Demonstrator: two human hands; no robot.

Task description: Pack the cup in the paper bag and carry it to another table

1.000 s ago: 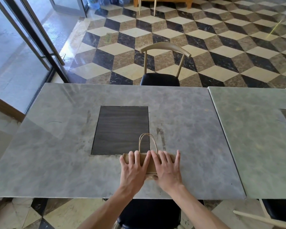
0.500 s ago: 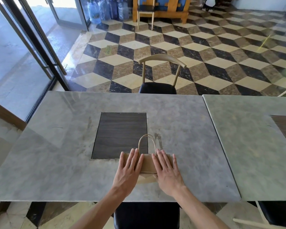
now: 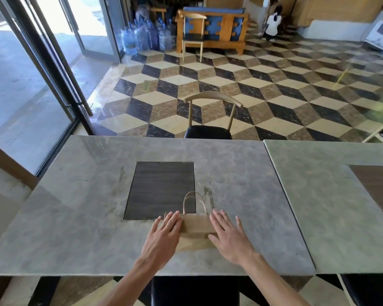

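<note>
A brown paper bag lies folded flat on the grey marble table, near its front edge, with its two twine handles pointing away from me over the dark inset panel. My left hand rests flat on the bag's left end, fingers spread. My right hand rests flat on its right end, fingers spread too. Neither hand grips anything. No cup is in view.
A second marble table adjoins on the right. A wooden chair with a black seat stands at the far side. Glass doors are at the left. Water bottles, a wooden bench and a crouching person are far back.
My hands have slid apart from the bag's middle to its two ends. The view has tilted up, showing more of the room.
</note>
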